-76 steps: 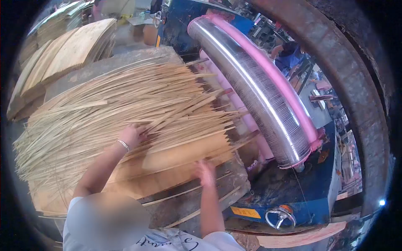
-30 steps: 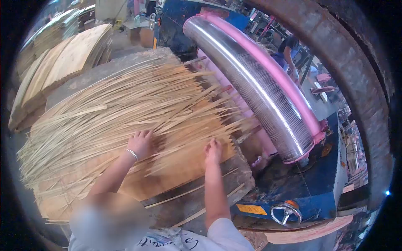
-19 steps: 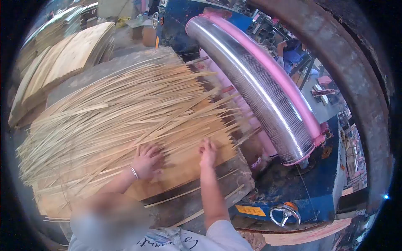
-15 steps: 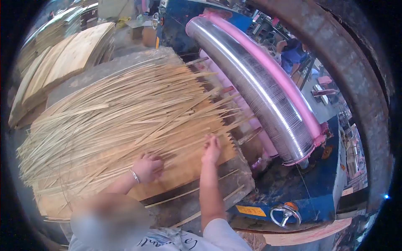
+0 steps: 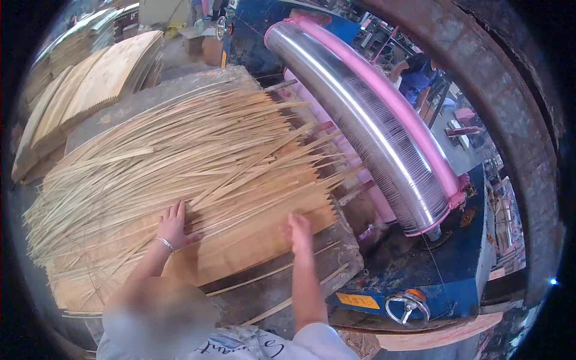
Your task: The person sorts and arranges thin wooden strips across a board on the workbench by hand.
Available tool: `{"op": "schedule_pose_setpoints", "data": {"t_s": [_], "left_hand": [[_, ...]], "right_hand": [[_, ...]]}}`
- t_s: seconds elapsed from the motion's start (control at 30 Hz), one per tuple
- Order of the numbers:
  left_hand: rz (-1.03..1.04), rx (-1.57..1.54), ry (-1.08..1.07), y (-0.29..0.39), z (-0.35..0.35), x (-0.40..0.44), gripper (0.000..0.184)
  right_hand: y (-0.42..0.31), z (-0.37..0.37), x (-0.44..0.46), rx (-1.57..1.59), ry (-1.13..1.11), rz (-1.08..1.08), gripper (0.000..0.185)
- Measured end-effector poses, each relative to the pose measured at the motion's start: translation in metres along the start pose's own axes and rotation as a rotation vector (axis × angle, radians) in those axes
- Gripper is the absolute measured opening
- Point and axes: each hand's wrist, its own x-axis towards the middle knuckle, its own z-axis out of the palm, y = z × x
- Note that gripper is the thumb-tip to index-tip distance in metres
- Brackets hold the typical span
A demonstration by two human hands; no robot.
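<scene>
My left hand (image 5: 173,227), with a bracelet at its wrist, lies with its fingers stretched out near the lower edge of a heap of thin wood strips (image 5: 150,162). Bare wood veneer (image 5: 240,246) with a zigzag right edge shows below the heap. Over the right part of this veneer, my right hand (image 5: 298,231) has its fingers curled together. What they hold, if anything, cannot be made out. Several strips stick out past the zigzag edge toward a long roller.
The shiny grooved roller (image 5: 372,132) and a pink roller (image 5: 390,90) stand at right in a blue machine frame with a handwheel (image 5: 408,307). Stacked veneer sheets (image 5: 102,72) lie at upper left. Another person (image 5: 416,75) is behind the rollers.
My left hand has moved left and slightly up, and its fingers have straightened. My right hand has come down the veneer, its fingers still curled.
</scene>
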Motion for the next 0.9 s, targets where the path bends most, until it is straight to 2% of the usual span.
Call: {"op": "schedule_pose_setpoints", "data": {"t_s": [0.07, 0.13, 0.2, 0.23, 0.33, 0.43, 0.53, 0.6, 0.73, 0.83, 0.9], "left_hand": [[-0.001, -0.082, -0.008, -0.004, 0.003, -0.001, 0.075], [0.004, -0.199, -0.059, -0.007, 0.001, -0.005, 0.060], [-0.021, -0.204, -0.182, 0.006, -0.022, -0.007, 0.046], [-0.034, -0.210, -0.241, 0.012, -0.031, -0.008, 0.038], [0.138, -0.302, -0.360, 0.002, -0.003, 0.004, 0.027], [0.220, -0.521, -0.286, -0.004, 0.003, 0.018, 0.026], [-0.086, -0.684, -0.422, 0.006, -0.021, 0.037, 0.026], [-0.009, -0.448, -0.292, -0.002, -0.009, 0.055, 0.025], [0.102, -0.193, -0.110, 0.020, -0.010, 0.072, 0.023], [0.217, -0.072, -0.156, 0.043, -0.012, 0.081, 0.024], [0.146, -0.154, -0.124, 0.047, -0.004, 0.086, 0.022]], "right_hand": [[0.014, 0.019, -0.025, -0.037, 0.051, -0.013, 0.020], [0.038, 0.036, -0.045, 0.044, -0.051, 0.032, 0.026], [0.056, 0.058, -0.057, -0.035, -0.179, 0.151, 0.029], [0.058, 0.075, -0.064, 0.056, -0.193, 0.158, 0.029], [0.064, 0.117, -0.062, 0.153, -0.255, 0.210, 0.026], [0.054, 0.134, -0.055, 0.154, -0.302, 0.187, 0.023], [0.043, 0.122, -0.065, 0.268, -0.238, 0.160, 0.022], [0.043, 0.111, -0.069, 0.317, -0.126, 0.176, 0.022], [0.048, 0.096, -0.065, 0.306, -0.175, 0.205, 0.021], [0.033, 0.080, -0.033, 0.187, -0.026, 0.076, 0.021], [0.011, 0.065, -0.014, 0.327, 0.087, -0.013, 0.021]]}}
